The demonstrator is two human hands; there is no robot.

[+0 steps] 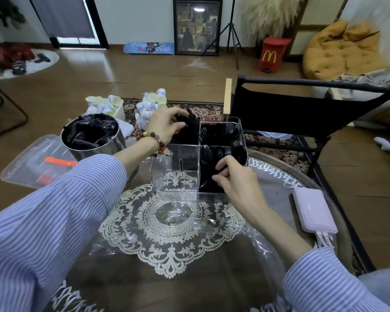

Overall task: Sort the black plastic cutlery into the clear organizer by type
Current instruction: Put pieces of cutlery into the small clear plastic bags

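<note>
The clear organizer [198, 154] stands on the round glass table [279, 199], at the far edge of a lace doily [167, 221], with four compartments. The far-left, far-right and near-right ones hold black cutlery [225, 152]; the near-left one shows only clear walls. The left hand [167, 126] reaches over the far-left compartment, fingers curled round a bunch of black pieces [190, 119] whose type I cannot tell. The right hand [234, 176] sits at the near-right compartment's rim, fingertips pinching dark cutlery there. A crumpled clear wrapper [178, 212] lies on the doily just in front of the organizer. Right of it, near the table edge, lies a pink box [313, 210]. Left of the organizer, close to the left forearm, a steel bucket [91, 137] holds black packets; beyond it lie a clear bag [32, 163] and heaps of paper cups [151, 102]. A black chair [302, 109] stands close behind the table on the right.
</note>
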